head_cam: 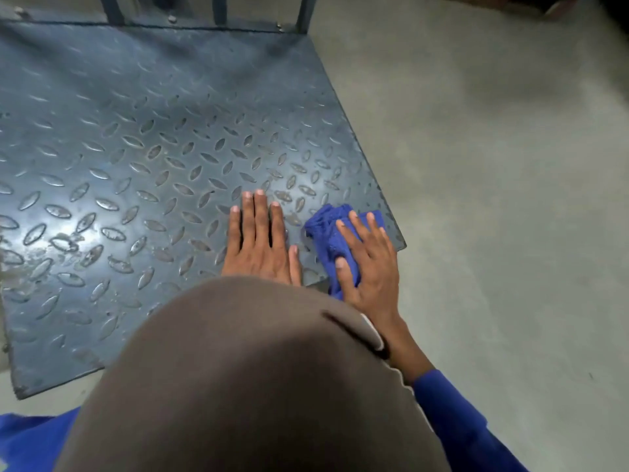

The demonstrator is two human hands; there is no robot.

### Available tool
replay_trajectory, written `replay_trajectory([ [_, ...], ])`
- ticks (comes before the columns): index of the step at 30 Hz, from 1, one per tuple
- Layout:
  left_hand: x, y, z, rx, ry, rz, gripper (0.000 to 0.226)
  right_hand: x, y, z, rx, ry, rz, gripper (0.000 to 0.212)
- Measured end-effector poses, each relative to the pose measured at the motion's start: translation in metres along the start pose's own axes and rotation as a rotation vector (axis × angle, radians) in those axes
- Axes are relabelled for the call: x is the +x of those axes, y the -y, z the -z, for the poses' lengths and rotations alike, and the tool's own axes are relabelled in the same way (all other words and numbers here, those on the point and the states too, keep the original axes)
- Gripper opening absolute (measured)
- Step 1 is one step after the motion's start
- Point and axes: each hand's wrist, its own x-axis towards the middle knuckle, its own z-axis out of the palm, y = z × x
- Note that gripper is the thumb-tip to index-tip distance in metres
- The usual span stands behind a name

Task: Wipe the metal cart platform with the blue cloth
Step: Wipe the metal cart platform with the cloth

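Observation:
The metal cart platform [143, 158] is a blue-grey diamond-tread plate that fills the left and middle of the view. A crumpled blue cloth [328, 229] lies on its near right corner. My right hand [369, 260] presses down on the cloth, fingers spread over it and thumb against its left side. Beside it, my left hand [260, 240] rests flat on the bare plate with fingers together, holding nothing. A brown garment covers my left wrist.
Grey concrete floor [493, 182] runs along the right of the platform. The cart's upright handle posts [303, 11] rise at the far edge. A brown garment [255, 386] over my body hides the platform's near edge. Pale smears [64, 240] mark the plate at the left.

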Motion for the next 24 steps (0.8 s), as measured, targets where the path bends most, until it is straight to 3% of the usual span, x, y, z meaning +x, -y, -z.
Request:
replay_trajectory([
  [5, 0.002, -0.009, 0.007, -0.029, 0.013, -0.039, 0.078, 0.007, 0.015, -0.004, 0.016, -0.116, -0.213, 0.053],
  [10, 0.006, -0.011, 0.007, -0.042, 0.044, -0.056, 0.082, 0.000, 0.037, -0.007, 0.037, -0.004, -0.003, 0.057],
  [12, 0.006, -0.010, 0.006, -0.032, 0.037, -0.057, 0.080, 0.004, 0.021, -0.004, 0.010, -0.022, -0.008, 0.056],
  [18, 0.006, -0.009, 0.004, -0.019, 0.040, -0.062, 0.077, 0.010, 0.023, -0.008, 0.012, -0.135, -0.292, 0.053],
  [24, 0.007, -0.007, 0.004, -0.032, 0.045, -0.067, 0.077, 0.004, 0.008, 0.007, 0.002, 0.042, 0.010, 0.055],
])
